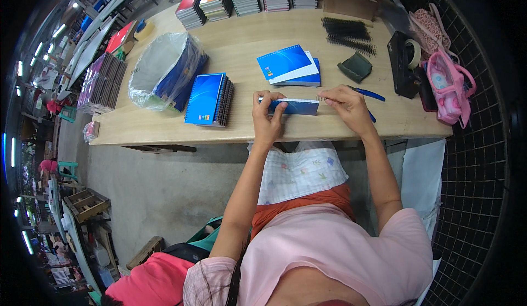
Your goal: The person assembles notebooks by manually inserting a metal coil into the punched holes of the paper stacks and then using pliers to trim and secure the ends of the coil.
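One blue notebook [301, 107], pinched by the left hand [268, 113] over the desk's [241, 56] six-o'clock side, runs lengthwise nine to three o'clock, its three-o'clock end just beside the right hand [347, 105], fingers drawn together, contents unclear.

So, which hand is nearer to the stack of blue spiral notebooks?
Left. The left hand is to the right of the notebook stack; the right hand is farther right.

Soft, even light covers the tabletop [236, 42], with white tube lights [59, 31] glowing beyond its left edge. Fisheye distortion curves the wire mesh [472, 157] past its right edge.
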Tool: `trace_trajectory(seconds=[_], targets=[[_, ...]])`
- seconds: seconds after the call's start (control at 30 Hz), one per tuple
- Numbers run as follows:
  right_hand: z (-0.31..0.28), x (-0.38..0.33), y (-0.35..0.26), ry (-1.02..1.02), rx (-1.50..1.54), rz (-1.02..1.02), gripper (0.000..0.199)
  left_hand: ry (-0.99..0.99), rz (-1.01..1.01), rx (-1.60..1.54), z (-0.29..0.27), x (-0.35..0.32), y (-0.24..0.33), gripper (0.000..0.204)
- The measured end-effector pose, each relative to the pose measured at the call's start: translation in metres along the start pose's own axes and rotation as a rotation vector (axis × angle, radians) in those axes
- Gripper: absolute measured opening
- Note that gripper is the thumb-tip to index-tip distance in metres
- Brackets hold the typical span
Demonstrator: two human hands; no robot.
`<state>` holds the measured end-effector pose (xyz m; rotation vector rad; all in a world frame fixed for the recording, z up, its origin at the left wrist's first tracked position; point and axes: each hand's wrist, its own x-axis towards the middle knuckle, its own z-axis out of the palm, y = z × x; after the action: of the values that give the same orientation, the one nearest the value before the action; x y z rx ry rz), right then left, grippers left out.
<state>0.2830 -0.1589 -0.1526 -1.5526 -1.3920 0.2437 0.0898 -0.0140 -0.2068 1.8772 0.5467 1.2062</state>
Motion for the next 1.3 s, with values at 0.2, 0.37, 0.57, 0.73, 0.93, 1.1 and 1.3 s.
trace_trajectory(seconds=[0.2,0.37,0.57,0.73,0.93,1.1,1.3], targets=[[-0.003,0.002,0.005,-0.047,0.114,-0.087,0.022,0.016,0.001,0.013,0.003,0.0,-0.002,0.015],[-0.01,0.003,-0.005,-0.194,0.136,0.005,0.018,0.05,-0.003,0.018,0.003,-0.002,-0.004,0.015],[-0.007,0.004,-0.003,-0.258,-0.092,0.077,0.018,0.052,-0.002,0.033,0.003,-0.004,-0.002,0.015],[-0.002,0.003,-0.009,-0.136,-0.133,-0.035,0.017,0.055,0.003,0.036,0.003,-0.005,-0.003,0.015],[0.007,0.002,-0.019,-0.09,-0.302,-0.089,0.018,0.052,0.015,0.032,0.004,-0.005,0.0,0.015],[0.009,0.004,-0.026,-0.137,-0.294,-0.092,0.019,0.07,0.029,0.046,0.002,-0.007,0.001,0.016],[0.011,0.003,-0.02,-0.062,-0.298,-0.149,0.021,0.057,0.064,0.09,0.004,-0.005,0.009,0.023]])
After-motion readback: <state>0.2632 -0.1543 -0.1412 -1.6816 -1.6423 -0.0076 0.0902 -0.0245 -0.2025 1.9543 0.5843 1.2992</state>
